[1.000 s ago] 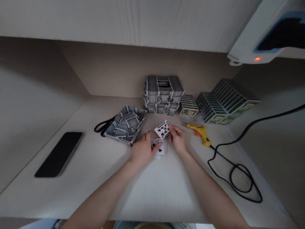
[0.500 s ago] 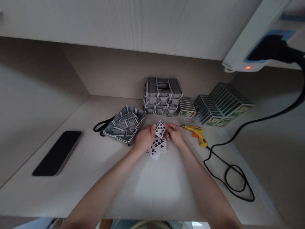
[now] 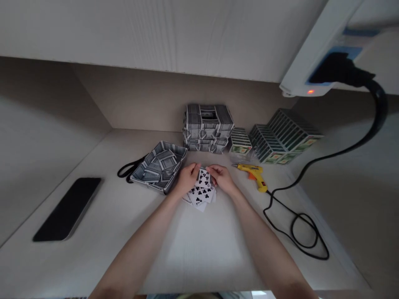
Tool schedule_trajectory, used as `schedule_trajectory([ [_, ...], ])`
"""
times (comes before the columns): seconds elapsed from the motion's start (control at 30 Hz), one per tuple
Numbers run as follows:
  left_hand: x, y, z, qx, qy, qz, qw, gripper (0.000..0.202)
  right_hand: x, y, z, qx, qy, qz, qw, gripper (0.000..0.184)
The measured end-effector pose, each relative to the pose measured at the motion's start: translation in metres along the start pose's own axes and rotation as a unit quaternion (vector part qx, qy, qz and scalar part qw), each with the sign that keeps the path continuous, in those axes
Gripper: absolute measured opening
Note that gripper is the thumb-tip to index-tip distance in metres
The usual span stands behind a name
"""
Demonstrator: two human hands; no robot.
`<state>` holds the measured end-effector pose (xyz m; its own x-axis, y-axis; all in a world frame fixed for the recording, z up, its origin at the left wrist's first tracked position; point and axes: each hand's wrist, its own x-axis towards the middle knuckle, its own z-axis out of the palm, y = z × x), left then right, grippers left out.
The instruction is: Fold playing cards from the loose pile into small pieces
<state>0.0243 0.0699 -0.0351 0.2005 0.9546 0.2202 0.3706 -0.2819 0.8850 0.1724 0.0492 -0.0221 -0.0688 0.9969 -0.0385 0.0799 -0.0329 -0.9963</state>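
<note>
Card (image 3: 204,178): face up over the loose pile (image 3: 199,197)
Left hand (image 3: 188,176): narrow pinch, holding its left edge
Right hand (image 3: 222,177): same pinch, right edge
Card work: apparently handling it two-handed
Next card move: likely calls for light, even pressure
Tray (image 3: 149,185): near the left hand, holding patterned pieces (image 3: 162,163)
Glue gun (image 3: 254,172): near the right hand, the closest obstacle

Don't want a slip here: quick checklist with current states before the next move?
1. Card held by both hands: ok, left hand and right hand at opposite sides.
2. Loose cards squared up: not ok, fanned out.
3. Glue gun clear of right hand: ok, a gap shows.
4. Glue gun cool: cannot tell.
5. Power strip light on: ok, red.
6. Tray standing open side up: ok.
</note>
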Motion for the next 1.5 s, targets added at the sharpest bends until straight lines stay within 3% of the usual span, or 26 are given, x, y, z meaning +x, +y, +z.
schedule_trajectory([
  [0.17,0.0,0.001,-0.002,-0.077,-0.002,-0.005,0.997,0.034,0.003,0.0,0.004,0.096,0.017,0.02,0.995,0.038],
  [0.4,0.0,0.002,-0.001,-0.211,-0.01,-0.089,0.973,0.036,0.009,0.002,0.0,0.175,-0.051,0.067,0.981,0.039],
  [0.5,0.003,0.003,0.001,-0.202,0.012,-0.079,0.976,0.035,0.01,0.003,0.003,0.142,-0.025,0.053,0.988,0.037],
  [0.63,0.006,0.001,0.002,-0.11,0.056,-0.043,0.991,0.031,0.012,0.006,0.01,0.065,-0.006,0.02,0.998,0.035],
  [0.77,0.006,0.002,0.001,-0.052,0.039,-0.025,0.998,0.034,0.014,0.008,0.011,0.049,-0.012,0.007,0.999,0.031],
  [0.93,0.004,0.004,-0.001,-0.113,-0.007,-0.023,0.993,0.038,0.013,0.003,0.004,0.104,-0.063,0.021,0.992,0.03],
  [1.07,0.002,0.004,0.001,-0.192,-0.002,-0.045,0.98,0.039,0.012,0.001,0.003,0.16,-0.084,0.036,0.983,0.029],
  [1.27,0.006,0.004,0.003,-0.256,0.062,-0.078,0.962,0.039,0.014,0.004,0.006,0.184,-0.023,0.029,0.982,0.029],
  [1.5,0.008,0.001,0.005,-0.281,0.068,-0.088,0.953,0.035,0.016,0.009,0.002,0.173,0.034,-0.007,0.984,0.03],
])
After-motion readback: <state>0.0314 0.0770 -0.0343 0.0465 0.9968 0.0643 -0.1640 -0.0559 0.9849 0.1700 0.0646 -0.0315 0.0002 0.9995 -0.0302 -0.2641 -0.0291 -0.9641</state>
